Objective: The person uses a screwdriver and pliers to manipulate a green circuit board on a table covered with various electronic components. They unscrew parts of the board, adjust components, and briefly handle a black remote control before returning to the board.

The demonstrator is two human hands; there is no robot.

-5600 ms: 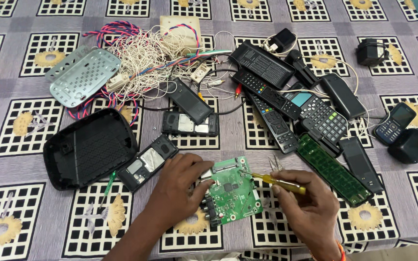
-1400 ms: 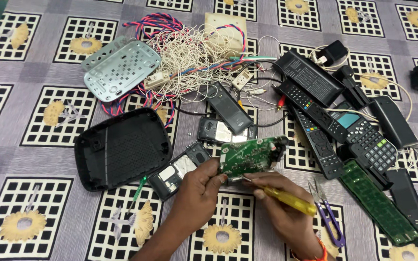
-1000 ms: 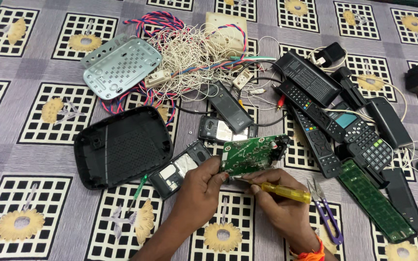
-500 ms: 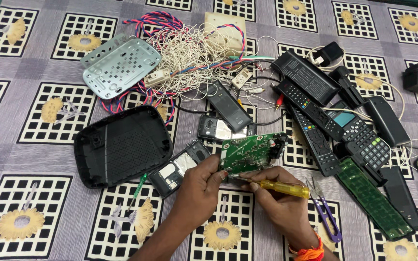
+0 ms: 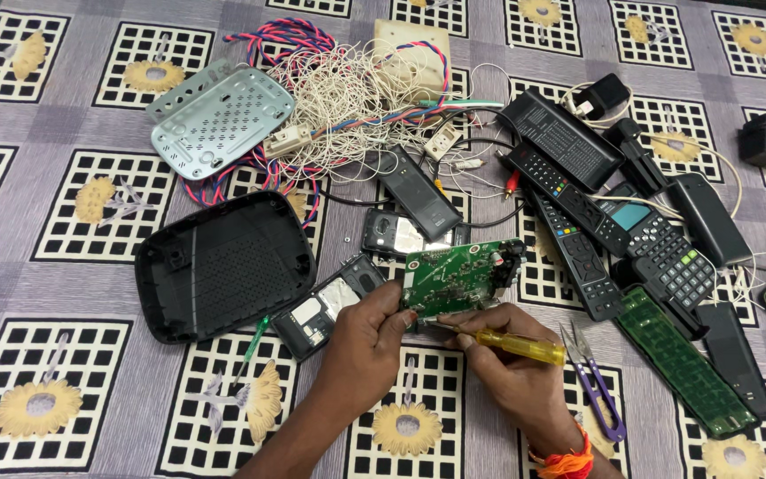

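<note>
The green circuit board point(image 5: 458, 277) sits at frame centre, tilted up, component side facing the camera. The left hand point(image 5: 365, 341) pinches its lower-left edge. The right hand point(image 5: 511, 372) is closed on a yellow screwdriver point(image 5: 516, 346), tip at the board's lower edge. Purple snips point(image 5: 596, 386) lie just right. Patterned cloth point(image 5: 64, 355) at lower left lies open.

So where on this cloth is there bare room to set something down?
Bare cloth lies left of the black router cover, running down to the near left corner. A smaller patch sits at the near edge between the left hand and that cover. The far middle is crowded with tangled wires, the right side with remote controls and phones.
</note>
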